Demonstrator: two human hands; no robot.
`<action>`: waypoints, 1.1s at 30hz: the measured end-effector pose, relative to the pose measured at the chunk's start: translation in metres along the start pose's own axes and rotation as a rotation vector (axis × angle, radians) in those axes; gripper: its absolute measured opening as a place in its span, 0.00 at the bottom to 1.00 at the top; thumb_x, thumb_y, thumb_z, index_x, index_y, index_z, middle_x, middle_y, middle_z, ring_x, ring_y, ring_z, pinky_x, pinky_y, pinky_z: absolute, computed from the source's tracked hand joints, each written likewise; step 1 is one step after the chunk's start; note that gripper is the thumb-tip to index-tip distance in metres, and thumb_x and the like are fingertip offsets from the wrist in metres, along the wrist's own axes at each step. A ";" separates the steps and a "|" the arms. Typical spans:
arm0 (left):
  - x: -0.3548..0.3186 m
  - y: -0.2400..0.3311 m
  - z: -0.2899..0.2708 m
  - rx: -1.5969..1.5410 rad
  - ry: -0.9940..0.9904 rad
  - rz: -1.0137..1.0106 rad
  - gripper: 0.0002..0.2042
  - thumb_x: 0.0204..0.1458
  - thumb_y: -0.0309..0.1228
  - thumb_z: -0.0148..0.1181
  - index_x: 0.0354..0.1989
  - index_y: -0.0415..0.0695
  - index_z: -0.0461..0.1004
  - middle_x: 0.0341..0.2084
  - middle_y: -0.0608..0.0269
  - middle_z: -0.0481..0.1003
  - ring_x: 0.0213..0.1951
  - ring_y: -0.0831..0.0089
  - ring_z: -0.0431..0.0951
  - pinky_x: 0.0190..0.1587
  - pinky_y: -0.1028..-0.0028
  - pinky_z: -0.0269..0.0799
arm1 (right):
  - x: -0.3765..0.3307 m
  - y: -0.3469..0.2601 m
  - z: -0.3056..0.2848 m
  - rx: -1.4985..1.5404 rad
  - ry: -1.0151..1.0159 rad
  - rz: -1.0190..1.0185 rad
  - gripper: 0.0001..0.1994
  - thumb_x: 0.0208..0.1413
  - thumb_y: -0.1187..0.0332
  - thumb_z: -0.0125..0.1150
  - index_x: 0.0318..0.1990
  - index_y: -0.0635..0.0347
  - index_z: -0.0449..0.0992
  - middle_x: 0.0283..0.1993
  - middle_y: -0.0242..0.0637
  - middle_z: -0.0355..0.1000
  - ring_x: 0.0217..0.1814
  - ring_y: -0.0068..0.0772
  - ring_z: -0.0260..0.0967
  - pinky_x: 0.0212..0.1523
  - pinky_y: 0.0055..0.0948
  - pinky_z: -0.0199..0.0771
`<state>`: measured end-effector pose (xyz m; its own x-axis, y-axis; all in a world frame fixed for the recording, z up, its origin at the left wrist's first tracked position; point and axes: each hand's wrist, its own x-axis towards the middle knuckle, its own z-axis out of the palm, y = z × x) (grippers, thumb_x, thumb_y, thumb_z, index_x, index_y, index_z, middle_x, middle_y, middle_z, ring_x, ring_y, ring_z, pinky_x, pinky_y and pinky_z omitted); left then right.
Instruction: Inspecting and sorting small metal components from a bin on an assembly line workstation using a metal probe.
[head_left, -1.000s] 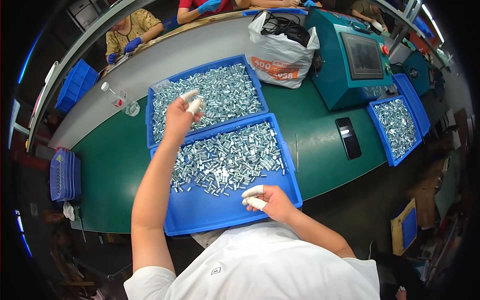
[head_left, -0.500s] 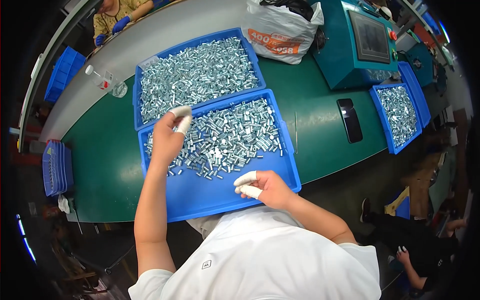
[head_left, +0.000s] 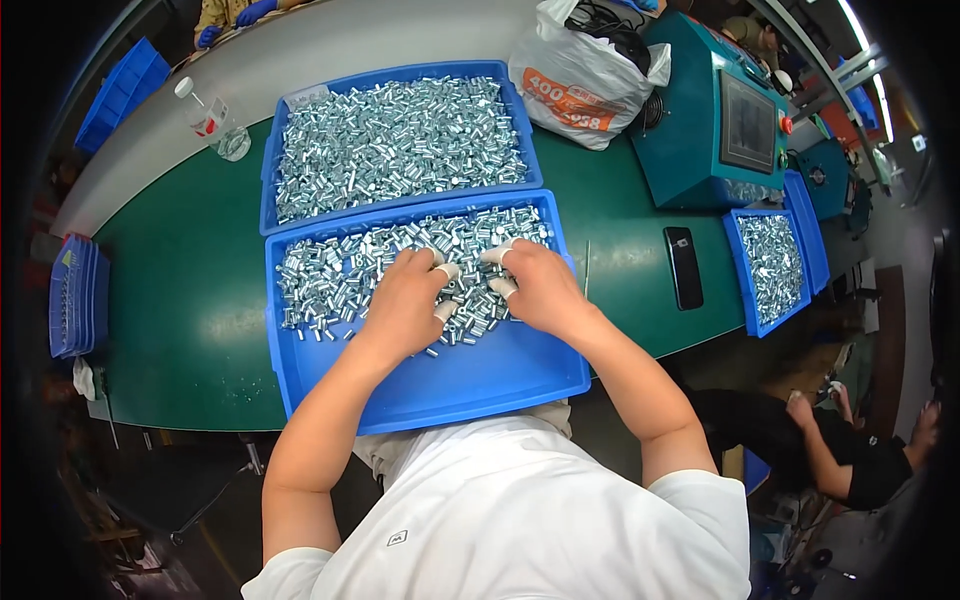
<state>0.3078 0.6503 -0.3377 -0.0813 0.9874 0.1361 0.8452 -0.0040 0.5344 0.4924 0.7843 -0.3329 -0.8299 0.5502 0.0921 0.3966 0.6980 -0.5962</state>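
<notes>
In the near blue tray (head_left: pixel 470 392) lies a spread of small silvery metal cylinders (head_left: pixel 335 280). Over the heap, my left hand (head_left: pixel 405 305) has its thumb and fingers apart, white finger cots on the tips. Just right of it, my right hand (head_left: pixel 543 287) also wears cots, and a gap shows between its thumb and fingers. Both sets of fingertips touch or almost touch the cylinders; I see no piece held in either hand. Behind stands a second blue tray (head_left: pixel 268 190) filled with the same kind of cylinders.
Along the green tabletop (head_left: pixel 180 330) are a clear bottle (head_left: pixel 213 125), a thin rod (head_left: pixel 587 268), a black phone (head_left: pixel 684 268) and a white plastic bag (head_left: pixel 565 90). A green machine with a screen (head_left: pixel 747 122) and a smaller tray of parts (head_left: pixel 770 265) stand right. Other people work nearby.
My left hand has come down and right onto the cylinders. My right hand has moved forward from the tray's near edge to the heap. Cylinders at the tray's left are spread differently.
</notes>
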 end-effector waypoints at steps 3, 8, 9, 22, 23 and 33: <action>0.000 -0.005 -0.003 -0.044 0.011 -0.002 0.19 0.42 0.24 0.71 0.45 0.41 0.79 0.44 0.56 0.74 0.49 0.54 0.73 0.52 0.61 0.72 | 0.008 -0.006 0.002 -0.182 -0.003 -0.059 0.20 0.47 0.75 0.67 0.51 0.56 0.80 0.39 0.41 0.73 0.45 0.50 0.73 0.43 0.44 0.75; -0.003 -0.014 -0.006 -0.061 -0.001 -0.002 0.18 0.41 0.22 0.69 0.44 0.42 0.79 0.41 0.56 0.73 0.46 0.54 0.73 0.48 0.59 0.73 | 0.014 -0.018 -0.004 -0.126 -0.085 -0.033 0.20 0.47 0.75 0.68 0.51 0.56 0.79 0.38 0.41 0.72 0.42 0.49 0.73 0.42 0.44 0.74; -0.004 -0.014 -0.004 -0.052 0.009 -0.005 0.16 0.40 0.21 0.66 0.41 0.43 0.79 0.38 0.57 0.71 0.46 0.55 0.72 0.46 0.59 0.75 | 0.013 -0.020 -0.003 -0.099 -0.105 -0.023 0.20 0.47 0.74 0.69 0.51 0.56 0.79 0.38 0.41 0.72 0.42 0.49 0.73 0.42 0.43 0.74; -0.008 -0.025 -0.006 -0.022 0.080 -0.054 0.18 0.43 0.22 0.70 0.46 0.42 0.78 0.36 0.57 0.73 0.41 0.54 0.76 0.42 0.59 0.74 | 0.022 -0.030 0.021 -0.257 -0.136 -0.101 0.15 0.45 0.77 0.66 0.44 0.58 0.80 0.36 0.41 0.73 0.41 0.49 0.74 0.39 0.44 0.76; -0.008 -0.027 -0.007 -0.022 0.073 -0.057 0.20 0.44 0.23 0.71 0.48 0.43 0.78 0.37 0.57 0.74 0.42 0.54 0.77 0.43 0.59 0.74 | 0.022 -0.031 0.021 -0.256 -0.137 -0.104 0.15 0.45 0.77 0.66 0.44 0.58 0.80 0.36 0.41 0.73 0.41 0.49 0.74 0.39 0.44 0.76; -0.004 -0.031 -0.012 -0.159 0.020 0.004 0.18 0.47 0.24 0.67 0.49 0.43 0.78 0.38 0.55 0.73 0.43 0.54 0.75 0.44 0.58 0.73 | 0.014 -0.028 0.019 -0.218 -0.075 -0.097 0.16 0.45 0.78 0.66 0.45 0.57 0.81 0.36 0.40 0.73 0.42 0.47 0.74 0.40 0.44 0.76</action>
<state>0.2757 0.6443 -0.3450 -0.0899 0.9840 0.1537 0.7511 -0.0343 0.6592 0.4624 0.7634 -0.3303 -0.8920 0.4456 0.0765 0.3818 0.8330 -0.4004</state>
